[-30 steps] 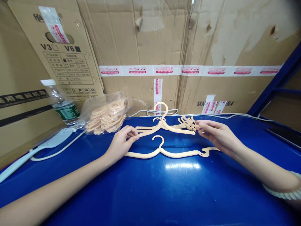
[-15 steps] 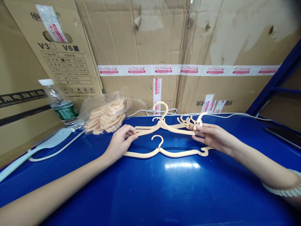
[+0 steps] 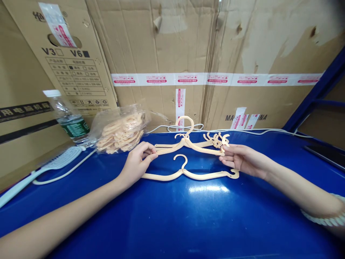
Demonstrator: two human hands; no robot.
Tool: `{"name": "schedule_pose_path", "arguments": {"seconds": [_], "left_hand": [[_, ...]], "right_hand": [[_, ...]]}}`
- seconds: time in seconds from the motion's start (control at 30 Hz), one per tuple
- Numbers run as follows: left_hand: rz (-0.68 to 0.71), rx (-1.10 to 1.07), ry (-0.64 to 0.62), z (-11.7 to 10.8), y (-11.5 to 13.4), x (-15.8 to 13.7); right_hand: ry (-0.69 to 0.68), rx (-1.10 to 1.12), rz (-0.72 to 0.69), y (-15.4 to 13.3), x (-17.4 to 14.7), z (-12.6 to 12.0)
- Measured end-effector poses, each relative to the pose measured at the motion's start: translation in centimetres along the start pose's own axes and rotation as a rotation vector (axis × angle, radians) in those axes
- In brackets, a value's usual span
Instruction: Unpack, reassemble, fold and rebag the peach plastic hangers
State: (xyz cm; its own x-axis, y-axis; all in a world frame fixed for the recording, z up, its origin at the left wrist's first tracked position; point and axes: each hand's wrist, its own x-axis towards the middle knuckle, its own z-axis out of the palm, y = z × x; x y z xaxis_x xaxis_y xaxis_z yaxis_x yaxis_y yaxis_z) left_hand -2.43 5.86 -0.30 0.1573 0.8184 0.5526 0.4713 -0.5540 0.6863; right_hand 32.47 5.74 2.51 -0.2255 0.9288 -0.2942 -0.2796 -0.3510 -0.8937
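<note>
Behind L hand (image 3: 138, 160): nr hanger (image 3: 183, 172), partly

A clear bottle (image 3: 77, 126) with a white cap and a green label stood at the far left of the blue tabletop (image 3: 172, 219). Nearer, a pale blue hairbrush (image 3: 59, 161) pointed its handle toward the left edge. A white cable (image 3: 280, 130) ran along the far side. A box (image 3: 77, 84) printed "V3" and "V6" stood far left; beside it, brown cardboard (image 3: 140, 43) carried white-and-red tape (image 3: 161, 80). A dark flat object (image 3: 325, 157) lay at the right, near a blue frame (image 3: 323, 84).
</note>
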Motion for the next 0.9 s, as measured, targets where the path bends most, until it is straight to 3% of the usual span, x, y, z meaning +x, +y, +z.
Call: {"name": "schedule_pose_path", "arguments": {"seconds": [0.63,0.9], "left_hand": [[0.085,0.030,0.012,-0.01,0.51,-0.30],[0.109,0.047,0.008,0.05,0.87,-0.38]], "right_hand": [[0.043,-0.115,-0.100,0.61,-0.08,-0.53],[0.075,-0.147,-0.251,0.69,-0.38,-0.22]]}}
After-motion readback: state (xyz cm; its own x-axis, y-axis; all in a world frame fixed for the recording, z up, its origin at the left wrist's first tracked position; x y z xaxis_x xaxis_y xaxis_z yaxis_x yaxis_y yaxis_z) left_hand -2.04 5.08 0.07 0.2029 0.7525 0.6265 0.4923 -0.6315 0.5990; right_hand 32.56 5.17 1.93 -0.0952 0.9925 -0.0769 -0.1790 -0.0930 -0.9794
